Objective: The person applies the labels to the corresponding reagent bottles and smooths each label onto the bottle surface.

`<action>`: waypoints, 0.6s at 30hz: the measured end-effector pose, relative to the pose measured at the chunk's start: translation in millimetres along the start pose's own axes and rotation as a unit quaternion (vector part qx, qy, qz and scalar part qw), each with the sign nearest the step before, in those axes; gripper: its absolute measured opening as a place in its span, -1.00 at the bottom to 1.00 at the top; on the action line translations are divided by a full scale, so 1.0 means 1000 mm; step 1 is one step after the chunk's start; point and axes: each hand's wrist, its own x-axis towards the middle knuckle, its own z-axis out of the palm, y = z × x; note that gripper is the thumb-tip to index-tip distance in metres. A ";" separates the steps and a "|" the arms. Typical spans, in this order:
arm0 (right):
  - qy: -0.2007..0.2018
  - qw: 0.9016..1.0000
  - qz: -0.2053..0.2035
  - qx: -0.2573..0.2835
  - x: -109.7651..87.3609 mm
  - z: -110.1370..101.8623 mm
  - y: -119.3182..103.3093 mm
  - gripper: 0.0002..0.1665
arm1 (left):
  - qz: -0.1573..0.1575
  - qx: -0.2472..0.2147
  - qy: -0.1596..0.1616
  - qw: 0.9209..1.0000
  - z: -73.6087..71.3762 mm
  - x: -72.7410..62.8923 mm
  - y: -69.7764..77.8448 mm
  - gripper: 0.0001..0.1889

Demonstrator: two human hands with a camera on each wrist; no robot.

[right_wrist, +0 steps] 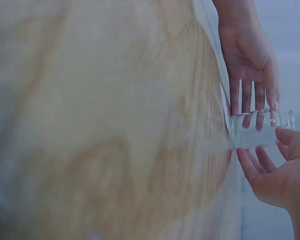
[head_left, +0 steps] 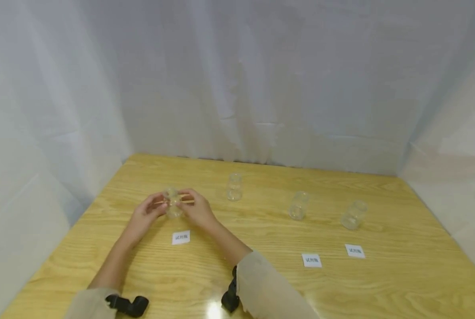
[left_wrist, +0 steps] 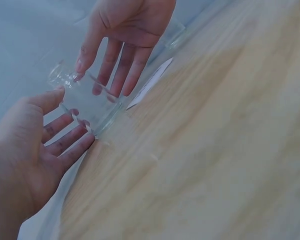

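A clear glass bottle [head_left: 174, 211] with a narrower neck stands upright between my two hands at the left of the table. My left hand [head_left: 144, 213] holds its left side, thumb toward the neck and fingers along the wall, as the left wrist view shows on the bottle [left_wrist: 92, 100]. From the opposite side my right hand [head_left: 200, 212] grips it with thumb and fingers. The right wrist view has the bottle [right_wrist: 255, 132] at its right edge, its base at the tabletop. A white card [head_left: 181, 237] with handwriting lies in front of it.
Three more clear glass bottles stand on the wooden table [head_left: 253, 239]: one [head_left: 234, 188] near the back, another [head_left: 299, 206] right of centre and one [head_left: 354, 215] farther right. Two white cards, one [head_left: 311, 260] and another [head_left: 355, 251], lie before the right-hand bottles. White curtains [head_left: 261, 79] surround the table.
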 end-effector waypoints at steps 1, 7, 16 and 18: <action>0.001 1.000 0.003 0.004 -0.001 -0.001 0.000 -0.64 | 0.000 0.000 0.000 1.000 0.001 -0.001 0.000 -0.49; 0.011 1.000 0.017 0.006 -0.011 -0.007 -0.004 -0.64 | -0.018 0.005 -0.007 1.000 0.011 -0.005 0.004 -0.46; 0.018 1.000 0.011 0.009 -0.025 -0.014 0.000 -0.63 | -0.021 0.020 -0.011 1.000 0.023 -0.011 0.012 -0.47; 0.025 1.000 0.010 0.011 -0.028 -0.014 0.001 -0.64 | -0.020 0.018 -0.014 1.000 0.025 -0.013 0.014 -0.47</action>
